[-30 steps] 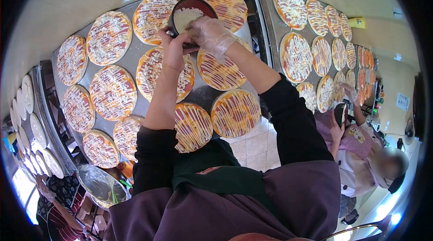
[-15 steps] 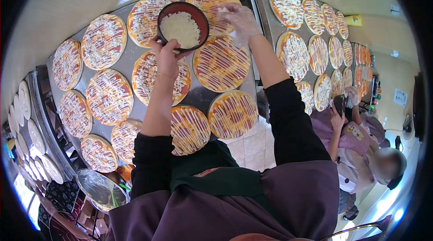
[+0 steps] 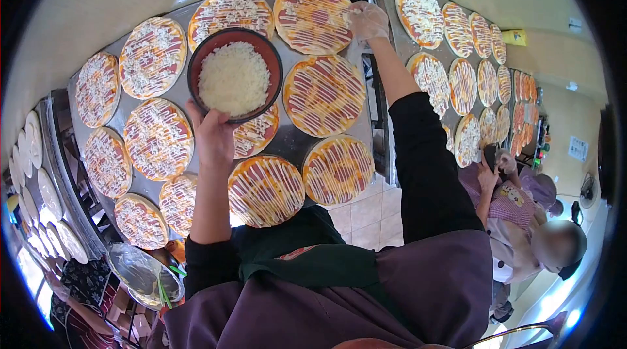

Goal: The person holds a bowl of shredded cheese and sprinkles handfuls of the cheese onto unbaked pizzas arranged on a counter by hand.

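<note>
Spreading under everything, the steel table (image 3: pixel 289 146) bears rows of pizzas (image 3: pixel 323 95). The far-right pizza (image 3: pixel 313 17) has sauce stripes and lies just left of the gloved fingers. A round bowl (image 3: pixel 273 61), with no long axis, is held above the table, leftward of that pizza, and contains white shreds (image 3: pixel 234 78). The left hand (image 3: pixel 212 134) is clamped on its near rim, thumb over the edge. The right hand (image 3: pixel 368 21), nearer that pizza, has bent fingers at its right edge; whether they pinch anything I cannot tell.
</note>
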Tool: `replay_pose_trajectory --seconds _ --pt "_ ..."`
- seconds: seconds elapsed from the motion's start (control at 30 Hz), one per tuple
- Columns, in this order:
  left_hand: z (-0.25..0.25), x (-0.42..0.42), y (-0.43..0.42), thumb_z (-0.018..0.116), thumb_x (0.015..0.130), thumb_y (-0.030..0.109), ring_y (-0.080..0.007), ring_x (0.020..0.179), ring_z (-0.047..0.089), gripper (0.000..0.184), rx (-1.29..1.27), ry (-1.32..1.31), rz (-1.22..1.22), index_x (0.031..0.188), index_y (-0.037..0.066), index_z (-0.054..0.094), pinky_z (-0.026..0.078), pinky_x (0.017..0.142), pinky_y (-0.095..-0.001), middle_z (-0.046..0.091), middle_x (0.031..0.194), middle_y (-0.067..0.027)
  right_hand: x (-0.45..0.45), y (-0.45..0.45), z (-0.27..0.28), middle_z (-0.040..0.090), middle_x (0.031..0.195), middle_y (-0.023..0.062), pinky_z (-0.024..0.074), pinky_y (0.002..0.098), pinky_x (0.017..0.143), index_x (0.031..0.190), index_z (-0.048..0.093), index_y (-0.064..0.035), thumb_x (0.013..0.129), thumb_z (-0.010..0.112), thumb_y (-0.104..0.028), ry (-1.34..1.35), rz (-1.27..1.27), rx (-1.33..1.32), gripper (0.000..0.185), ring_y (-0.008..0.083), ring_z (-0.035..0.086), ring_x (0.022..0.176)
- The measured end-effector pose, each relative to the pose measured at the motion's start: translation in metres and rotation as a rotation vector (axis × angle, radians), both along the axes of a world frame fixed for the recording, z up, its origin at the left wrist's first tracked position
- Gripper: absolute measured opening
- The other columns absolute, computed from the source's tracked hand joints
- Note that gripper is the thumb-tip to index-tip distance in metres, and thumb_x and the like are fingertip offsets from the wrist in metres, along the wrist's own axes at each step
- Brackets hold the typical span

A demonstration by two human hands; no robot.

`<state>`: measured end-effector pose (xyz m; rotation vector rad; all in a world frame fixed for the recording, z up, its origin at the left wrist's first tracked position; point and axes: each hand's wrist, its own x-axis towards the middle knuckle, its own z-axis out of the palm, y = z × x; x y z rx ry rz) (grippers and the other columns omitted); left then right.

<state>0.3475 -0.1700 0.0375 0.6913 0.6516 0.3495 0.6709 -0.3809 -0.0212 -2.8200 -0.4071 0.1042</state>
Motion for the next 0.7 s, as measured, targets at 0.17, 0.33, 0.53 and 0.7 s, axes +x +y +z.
replay_pose_trajectory --seconds 0.17,0.33,0.53,0.7 --pt "-0.017 -0.039 0.008 0.041 0.072 0.0 -0.0273 0.114 0.05 0.068 -0.005 0.121 0.078 0.137 0.01 0.028 0.051 0.086 -0.0433 0.043 0.13 -0.0113 0.027 0.009 0.0 0.067 0.091 0.0099 0.0482 0.0335 0.078 0.098 0.068 -0.0195 0.077 0.055 -0.028 0.041 0.087 -0.066 0.026 0.0255 0.063 0.086" --pt "-0.007 -0.057 0.004 0.042 0.07 0.001 -0.0252 0.116 0.048 0.066 -0.004 0.109 0.1 0.135 0.008 0.032 0.047 0.092 -0.0411 0.043 0.13 -0.0107 0.049 0.026 -0.012 0.067 0.095 0.0092 0.048 0.0332 0.079 0.1 0.067 -0.0198 0.079 0.055 -0.029 -0.18 0.242 -0.031 0.026 0.026 0.063 0.086" --pt "0.009 -0.07 0.001 0.043 0.069 0.002 -0.0253 0.116 0.049 0.066 -0.033 0.095 0.062 0.134 0.007 0.033 0.046 0.093 -0.0408 0.045 0.129 -0.0108 0.06 0.053 0.002 0.066 0.095 0.0111 0.0479 0.034 0.079 0.102 0.067 -0.0191 0.08 0.054 -0.029 -0.084 0.354 -0.149 0.027 0.0256 0.062 0.088" --pt "0.009 -0.077 0.001 0.044 0.068 0.003 -0.0258 0.116 0.049 0.066 -0.049 0.056 0.052 0.133 0.006 0.034 0.046 0.094 -0.0412 0.047 0.127 -0.0109 0.045 0.071 0.013 0.065 0.092 0.0114 0.0483 0.0311 0.075 0.101 0.067 -0.0155 0.077 0.061 -0.027 0.117 0.379 0.005 0.028 0.0217 0.061 0.084"
